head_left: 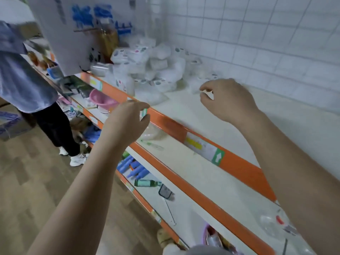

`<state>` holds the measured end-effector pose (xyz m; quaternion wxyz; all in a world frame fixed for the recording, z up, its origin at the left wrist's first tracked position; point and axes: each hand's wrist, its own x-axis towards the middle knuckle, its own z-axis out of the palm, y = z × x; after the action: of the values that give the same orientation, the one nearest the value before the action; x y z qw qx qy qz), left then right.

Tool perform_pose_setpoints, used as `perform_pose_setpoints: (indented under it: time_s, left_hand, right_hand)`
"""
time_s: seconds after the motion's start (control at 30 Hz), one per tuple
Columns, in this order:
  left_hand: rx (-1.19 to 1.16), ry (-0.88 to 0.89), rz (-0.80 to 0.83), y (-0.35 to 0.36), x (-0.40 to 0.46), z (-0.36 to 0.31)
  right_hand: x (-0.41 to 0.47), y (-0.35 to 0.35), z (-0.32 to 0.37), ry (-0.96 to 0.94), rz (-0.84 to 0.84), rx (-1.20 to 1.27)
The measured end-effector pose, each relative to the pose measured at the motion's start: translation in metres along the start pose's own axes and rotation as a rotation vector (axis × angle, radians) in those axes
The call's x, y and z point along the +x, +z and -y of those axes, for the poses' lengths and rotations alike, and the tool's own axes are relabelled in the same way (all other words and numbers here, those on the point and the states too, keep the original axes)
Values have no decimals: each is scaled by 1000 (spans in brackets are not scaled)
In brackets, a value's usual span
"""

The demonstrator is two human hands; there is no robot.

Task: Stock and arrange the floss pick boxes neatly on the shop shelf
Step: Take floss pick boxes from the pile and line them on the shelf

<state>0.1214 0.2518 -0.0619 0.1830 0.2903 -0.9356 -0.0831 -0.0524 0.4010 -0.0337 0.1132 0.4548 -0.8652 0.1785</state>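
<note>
A heap of small white floss pick boxes [150, 67] in clear wrapping lies piled at the far left of the top shelf [230, 122], against the tiled wall. My right hand [226, 100] hovers over the shelf just right of the heap, fingers loosely curled, holding nothing I can make out. My left hand [127, 120] hangs in front of the orange shelf edge [165, 122], fingers relaxed and empty. The picture is blurred by motion.
A person in a grey shirt and dark trousers [27, 80] stands at the left by the shelves, lifting a large white carton [73, 30]. Lower shelves hold a pink bowl [103, 100], blue tubes [132, 168] and a green bottle [145, 183]. Wooden floor lies below.
</note>
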Motion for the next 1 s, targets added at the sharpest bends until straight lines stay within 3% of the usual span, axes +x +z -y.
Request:
perform_pose_setpoints:
  time_s: [0.23,0.37,0.6,0.77,0.87,1.0]
  left_hand:
    - [144,257,249,6,114,45]
    - [58,344,425,7,157,63]
    - [-6,525,733,17,194,81]
    - [49,756,656,19,205,83]
    - [24,779,629,19,207,83]
    - [-190,793,579,17,207,81]
  right_hand:
    - [111,56,-13,118,125,-20]
    - [140,80,-15,225,223,-95]
    - [158,102,-6,370,232,-284]
    - [160,107,3,443,208,-251]
    - [158,105,5,478,180,-186]
    - [150,97,9,535,131,-93]
